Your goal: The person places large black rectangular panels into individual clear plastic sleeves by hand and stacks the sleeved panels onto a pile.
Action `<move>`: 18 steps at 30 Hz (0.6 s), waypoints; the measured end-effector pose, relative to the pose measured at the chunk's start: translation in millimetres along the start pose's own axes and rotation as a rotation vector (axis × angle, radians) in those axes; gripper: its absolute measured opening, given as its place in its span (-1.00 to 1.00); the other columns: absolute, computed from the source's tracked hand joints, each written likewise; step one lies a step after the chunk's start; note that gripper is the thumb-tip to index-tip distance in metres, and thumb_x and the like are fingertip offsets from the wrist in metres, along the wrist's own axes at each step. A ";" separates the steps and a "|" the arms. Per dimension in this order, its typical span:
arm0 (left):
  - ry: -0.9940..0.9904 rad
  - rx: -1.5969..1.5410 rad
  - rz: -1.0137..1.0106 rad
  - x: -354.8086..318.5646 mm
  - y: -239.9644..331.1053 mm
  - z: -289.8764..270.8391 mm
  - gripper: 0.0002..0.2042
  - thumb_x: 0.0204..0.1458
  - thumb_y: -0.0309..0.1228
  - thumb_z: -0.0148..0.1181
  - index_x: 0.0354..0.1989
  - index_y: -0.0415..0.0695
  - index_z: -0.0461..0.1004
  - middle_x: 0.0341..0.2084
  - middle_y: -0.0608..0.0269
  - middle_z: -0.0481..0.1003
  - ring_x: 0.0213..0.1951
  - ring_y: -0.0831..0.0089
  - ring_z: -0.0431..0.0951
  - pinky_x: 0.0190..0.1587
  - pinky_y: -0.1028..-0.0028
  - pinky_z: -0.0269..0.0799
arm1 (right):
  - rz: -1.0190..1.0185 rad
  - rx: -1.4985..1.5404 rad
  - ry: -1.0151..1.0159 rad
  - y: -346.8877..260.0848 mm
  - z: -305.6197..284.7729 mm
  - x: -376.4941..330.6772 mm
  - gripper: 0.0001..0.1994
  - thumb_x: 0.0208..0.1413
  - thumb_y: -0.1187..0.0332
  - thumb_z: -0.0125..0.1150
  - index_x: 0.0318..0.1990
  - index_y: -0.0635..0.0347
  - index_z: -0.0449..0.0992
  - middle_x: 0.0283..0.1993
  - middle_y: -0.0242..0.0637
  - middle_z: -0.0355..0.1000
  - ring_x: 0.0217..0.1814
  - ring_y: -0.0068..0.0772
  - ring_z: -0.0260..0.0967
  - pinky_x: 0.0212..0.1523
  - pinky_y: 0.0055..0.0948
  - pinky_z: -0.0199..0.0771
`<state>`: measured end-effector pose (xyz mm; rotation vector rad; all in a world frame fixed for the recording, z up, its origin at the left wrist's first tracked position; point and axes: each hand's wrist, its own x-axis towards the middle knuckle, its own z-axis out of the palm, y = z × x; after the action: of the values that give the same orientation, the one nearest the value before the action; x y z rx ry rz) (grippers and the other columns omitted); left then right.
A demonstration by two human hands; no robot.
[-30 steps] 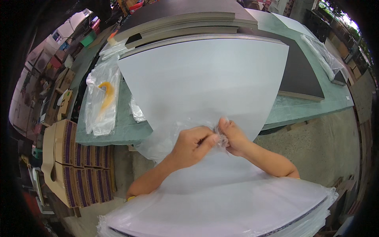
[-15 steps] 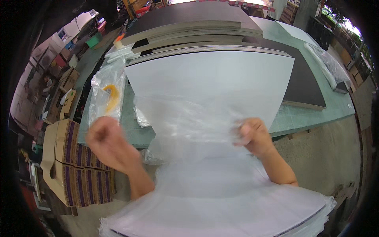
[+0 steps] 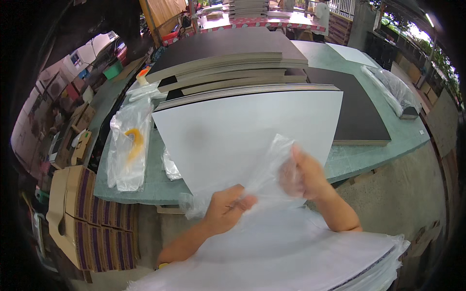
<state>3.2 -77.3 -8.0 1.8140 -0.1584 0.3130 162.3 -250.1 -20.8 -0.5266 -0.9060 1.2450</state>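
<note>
Between my hands is a clear plastic bag (image 3: pixel 267 162), crumpled and partly see-through. My left hand (image 3: pixel 227 206) pinches its edge at the lower middle. To the right, my right hand (image 3: pixel 302 174) is closed round the upper part of the bag, its fingers slightly blurred. Just behind the bag, a stack of white boards (image 3: pixel 242 109) leans up on the table, dark edges showing along its top. Nearest to me, below both hands, lies a wide pile of plastic-wrapped white boards (image 3: pixel 291 252).
Dark-faced boards (image 3: pixel 223 46) are stacked at the back of the green table (image 3: pixel 407 136), with another dark board (image 3: pixel 359 116) at right. Flat plastic bags (image 3: pixel 128 165) lie at left, a yellow curved thing on them. Cardboard boxes (image 3: pixel 92 213) stand lower left; a wrapped item (image 3: pixel 395 92) sits far right.
My left hand has come in from the left and taken hold of the plastic bag. The bag has been gathered and raised toward my right hand. The view has tilted up slightly.
</note>
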 end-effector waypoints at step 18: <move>-0.846 0.122 -0.161 -4.6 69.8 -29.1 -0.68 0.05 -0.15 -0.08 -0.49 -0.19 0.29 -0.74 0.24 0.37 -0.61 0.45 0.44 -0.57 0.54 0.28 | 0.847 -2.152 -0.021 -28.7 9.8 -40.9 -0.76 0.03 0.20 -0.05 -0.25 0.12 0.42 -0.21 -0.15 0.35 -0.11 -0.32 0.28 -0.15 -0.39 0.31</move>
<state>-23.8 -67.9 62.2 1.9654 -0.5849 -0.5884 168.5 -298.1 -5.1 -2.7500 -1.9104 0.3777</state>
